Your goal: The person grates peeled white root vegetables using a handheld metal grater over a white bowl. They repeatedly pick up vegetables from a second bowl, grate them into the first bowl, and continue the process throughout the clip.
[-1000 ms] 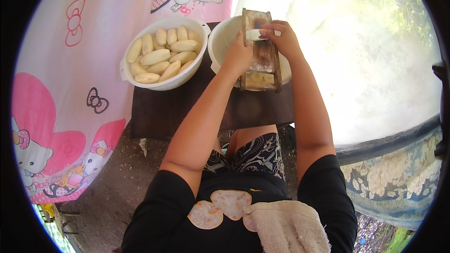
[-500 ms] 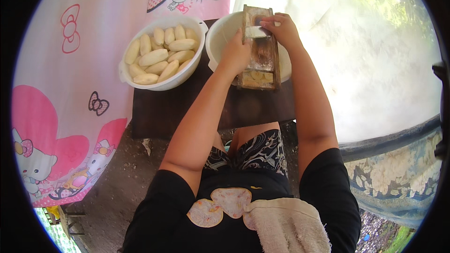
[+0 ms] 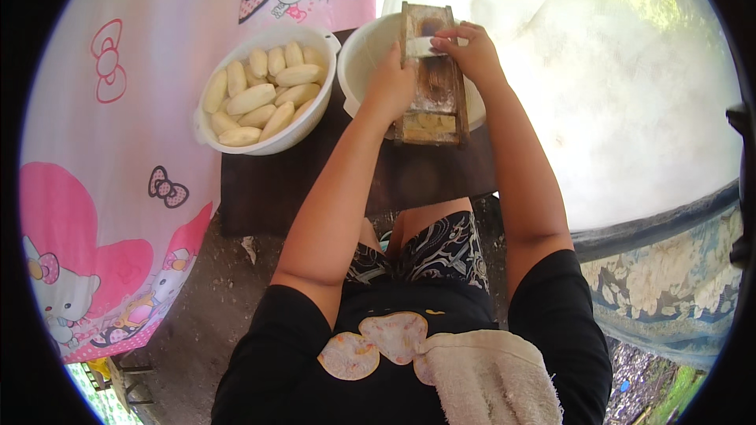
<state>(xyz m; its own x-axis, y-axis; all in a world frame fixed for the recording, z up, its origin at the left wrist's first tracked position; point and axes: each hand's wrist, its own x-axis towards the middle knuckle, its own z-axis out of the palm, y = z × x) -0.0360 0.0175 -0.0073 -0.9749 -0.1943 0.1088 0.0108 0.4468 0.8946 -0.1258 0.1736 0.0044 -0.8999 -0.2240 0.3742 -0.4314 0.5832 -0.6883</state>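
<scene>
A wooden slicer (image 3: 435, 94) with a pale blade plate (image 3: 422, 47) across its upper part lies tilted over a white basin (image 3: 364, 47). My left hand (image 3: 391, 85) is closed around the slicer's left edge. My right hand (image 3: 471, 51) is at the blade plate, thumb and fingertips pinched together. What sits between those fingertips is too small to make out. Pale slices (image 3: 429, 123) show at the slicer's near end. The slicer and my hands hide much of the basin's inside.
To the left, a white plastic colander (image 3: 305, 131) holds several peeled bananas (image 3: 252, 99). Both containers stand on a dark table (image 3: 272, 189). A pink patterned sheet (image 3: 150, 71) hangs along the left, a pale translucent sheet (image 3: 598, 110) on the right. A towel (image 3: 492, 382) lies over my front.
The whole view has shifted slightly. My right fingertips have moved a little along the blade plate, and my left hand keeps its hold on the slicer.
</scene>
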